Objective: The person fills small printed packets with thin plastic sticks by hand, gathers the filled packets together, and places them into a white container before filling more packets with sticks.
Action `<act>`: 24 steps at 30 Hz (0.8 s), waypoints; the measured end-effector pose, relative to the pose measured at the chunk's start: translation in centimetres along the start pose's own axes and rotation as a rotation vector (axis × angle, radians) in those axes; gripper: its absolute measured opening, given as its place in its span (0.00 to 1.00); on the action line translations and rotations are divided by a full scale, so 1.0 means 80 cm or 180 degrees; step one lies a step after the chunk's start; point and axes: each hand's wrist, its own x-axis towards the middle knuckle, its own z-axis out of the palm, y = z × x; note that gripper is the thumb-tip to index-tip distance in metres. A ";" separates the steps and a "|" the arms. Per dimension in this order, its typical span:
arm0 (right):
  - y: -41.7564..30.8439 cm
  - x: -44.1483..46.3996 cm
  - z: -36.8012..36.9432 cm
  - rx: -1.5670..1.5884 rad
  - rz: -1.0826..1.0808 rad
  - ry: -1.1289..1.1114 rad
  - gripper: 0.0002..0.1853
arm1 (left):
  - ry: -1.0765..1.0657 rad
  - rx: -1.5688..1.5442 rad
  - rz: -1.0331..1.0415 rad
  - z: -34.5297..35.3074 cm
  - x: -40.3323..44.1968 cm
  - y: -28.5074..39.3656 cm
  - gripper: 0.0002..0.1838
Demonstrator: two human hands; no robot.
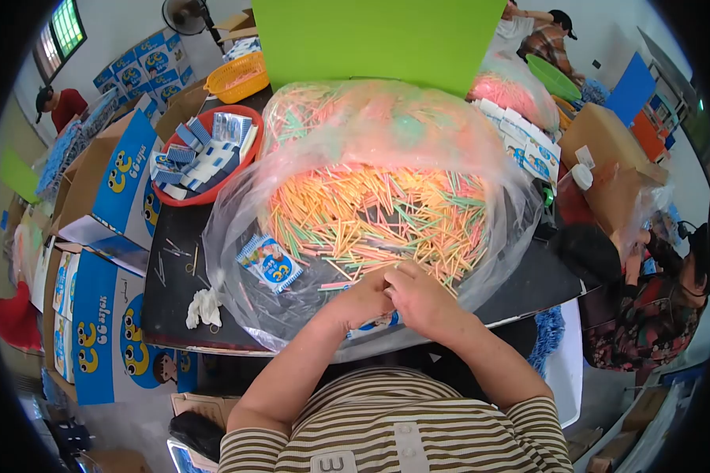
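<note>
My left hand [365, 300] and my right hand [416, 293] meet at the front edge of a large clear plastic bag [497, 288]. Their fingers are bent together over a blue packet [380, 323], which shows partly beneath them. What the fingertips pinch is too small to make out. Many thin pink, yellow and green sticks [331, 206] lie loose in the open bag, just beyond my hands. To the left, a filled blue and white packet [274, 264] rests on the bag's plastic.
A red basket [248, 175] of packets stands at the left of the black table [166, 307], near a crumpled tissue [204, 308]. Blue cartons [106, 315] are stacked further left. A green panel [371, 39] rises behind the bag. A person [655, 307] sits at the right.
</note>
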 end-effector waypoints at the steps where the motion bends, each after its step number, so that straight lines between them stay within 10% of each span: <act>1: -0.002 0.000 -0.002 0.0276 -0.0090 0.0293 0.06 | 0.0066 0.0174 0.0184 0.000 0.002 -0.005 0.27; 4: 0.048 -0.007 -0.014 -0.0527 0.0008 0.0481 0.05 | 0.0522 0.0947 0.0815 -0.006 0.010 -0.031 0.27; 6: 0.060 -0.022 -0.030 -0.0591 0.0087 0.0222 0.06 | 0.1721 0.4243 0.0472 -0.015 0.004 -0.012 0.26; 24: 0.077 -0.019 0.019 -0.0001 0.0016 0.0021 0.07 | 0.1759 0.5330 0.1692 -0.023 0.008 -0.030 0.04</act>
